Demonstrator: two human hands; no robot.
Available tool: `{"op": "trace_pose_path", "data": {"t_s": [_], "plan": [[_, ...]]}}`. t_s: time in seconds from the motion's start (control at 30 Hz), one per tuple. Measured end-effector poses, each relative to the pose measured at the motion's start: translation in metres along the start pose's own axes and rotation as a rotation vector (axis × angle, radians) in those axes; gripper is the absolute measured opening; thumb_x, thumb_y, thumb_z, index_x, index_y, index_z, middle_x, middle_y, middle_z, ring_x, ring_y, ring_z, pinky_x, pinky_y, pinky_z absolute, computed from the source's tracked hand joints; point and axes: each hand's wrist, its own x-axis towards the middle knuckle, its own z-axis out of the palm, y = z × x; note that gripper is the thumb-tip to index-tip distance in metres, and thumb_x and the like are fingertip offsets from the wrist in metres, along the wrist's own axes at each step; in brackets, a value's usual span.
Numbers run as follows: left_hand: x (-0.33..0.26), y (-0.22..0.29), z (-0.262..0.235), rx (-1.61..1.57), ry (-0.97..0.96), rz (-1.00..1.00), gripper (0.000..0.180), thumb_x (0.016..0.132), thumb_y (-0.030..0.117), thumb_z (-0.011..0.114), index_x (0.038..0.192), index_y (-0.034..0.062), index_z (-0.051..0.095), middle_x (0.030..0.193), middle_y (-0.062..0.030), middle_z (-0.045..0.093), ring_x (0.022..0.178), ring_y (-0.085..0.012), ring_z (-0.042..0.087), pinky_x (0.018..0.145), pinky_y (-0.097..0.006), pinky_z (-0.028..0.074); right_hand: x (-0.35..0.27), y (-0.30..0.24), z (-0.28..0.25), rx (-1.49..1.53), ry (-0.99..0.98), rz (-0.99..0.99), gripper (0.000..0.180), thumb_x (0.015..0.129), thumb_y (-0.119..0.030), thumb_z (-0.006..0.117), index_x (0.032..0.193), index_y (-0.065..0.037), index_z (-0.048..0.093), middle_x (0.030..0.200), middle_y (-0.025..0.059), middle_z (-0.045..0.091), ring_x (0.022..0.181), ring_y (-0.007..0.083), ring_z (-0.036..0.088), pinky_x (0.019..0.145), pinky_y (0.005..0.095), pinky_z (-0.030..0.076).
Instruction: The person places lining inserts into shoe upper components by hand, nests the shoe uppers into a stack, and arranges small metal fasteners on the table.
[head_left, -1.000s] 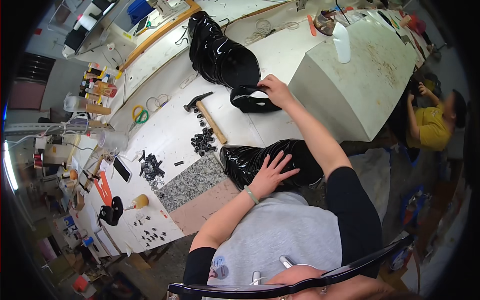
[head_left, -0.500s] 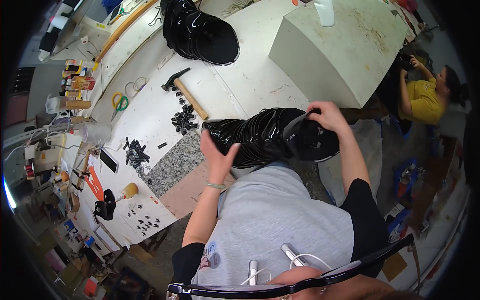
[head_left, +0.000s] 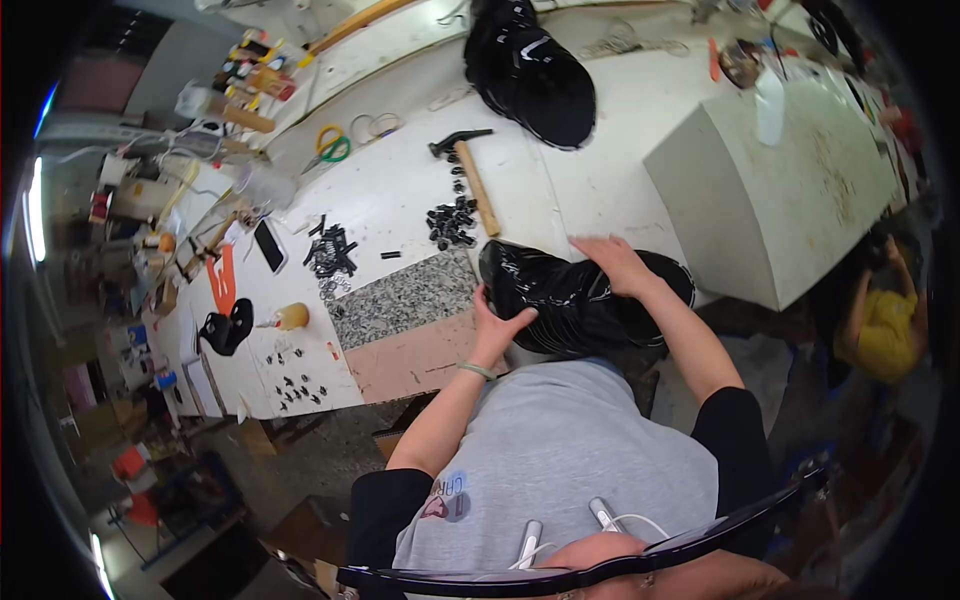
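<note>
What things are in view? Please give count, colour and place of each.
near pile: one, black, at hands
far pile: one, black, far side
hammer: one, black and wooden, centre
scissors: one, yellow and green, left
small parts: many, black, table's left
phone: one, dark, left
speckled slab: one, grey, centre left
board: one, pink, by slab
box: one, pale, right
bottle: one, white, on box
clutter: many, mixed, left side
table: one, white, below
worker: one, yellow top, right edge
left hand: one, at near pile
right hand: one, over near pile

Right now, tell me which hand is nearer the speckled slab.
Left. The left hand is beside the right edge of the speckled slab; the right hand is farther right, at the glossy black piece.
</note>
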Motion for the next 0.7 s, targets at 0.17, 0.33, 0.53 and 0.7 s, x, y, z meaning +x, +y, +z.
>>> {"op": "trace_pose_path", "data": {"t_s": [0.17, 0.33, 0.53, 0.7], "plan": [[-0.019, 0.036, 0.007, -0.163, 0.000, -0.011, 0.115, 0.061, 0.022, 0.085, 0.138, 0.0004, 0.003, 0.132, -0.0216, 0.034, 0.121, -0.0270, 0.040, 0.104, -0.038, 0.034, 0.010, 0.008, 0.028, 0.272, 0.085, -0.051, 0.054, 0.058, 0.006, 0.055, 0.107, -0.013, 0.066, 0.092, 0.0121, 0.064, 0.088, 0.0325, 0.060, 0.078, 0.0363, 0.047], [-0.025, 0.083, -0.026, -0.326, 0.087, 0.055, 0.109, 0.062, 0.017, 0.084, 0.139, -0.0002, 0.007, 0.131, -0.0203, 0.034, 0.120, -0.0272, 0.041, 0.103, -0.037, 0.035, 0.041, -0.038, -0.020, 0.246, 0.224, -0.158, 0.045, 0.059, -0.002, 0.061, 0.102, -0.012, 0.068, 0.090, 0.0092, 0.067, 0.086, 0.0295, 0.062, 0.075, 0.0359, 0.047], [0.043, 0.158, -0.118, -0.627, 0.256, 0.168, 0.093, 0.069, 0.001, 0.072, 0.142, 0.0073, 0.014, 0.128, -0.0140, 0.040, 0.112, -0.0224, 0.046, 0.095, -0.032, 0.042, 0.205, -0.124, -0.122, -0.117, 0.172, -0.262, 0.049, 0.062, -0.001, 0.064, 0.107, -0.022, 0.065, 0.082, 0.0057, 0.063, 0.080, 0.0279, 0.060, 0.067, 0.0395, 0.046], [0.151, 0.179, -0.212, -0.574, 0.479, 0.519, 0.080, 0.076, -0.003, 0.060, 0.143, 0.0063, 0.017, 0.132, -0.0127, 0.041, 0.115, -0.0242, 0.046, 0.099, -0.037, 0.039, 0.380, -0.169, -0.121, -0.161, 0.307, -0.455, 0.038, 0.066, -0.009, 0.064, 0.102, -0.019, 0.065, 0.091, 0.0036, 0.065, 0.090, 0.0247, 0.061, 0.078, 0.0385, 0.047]]}}
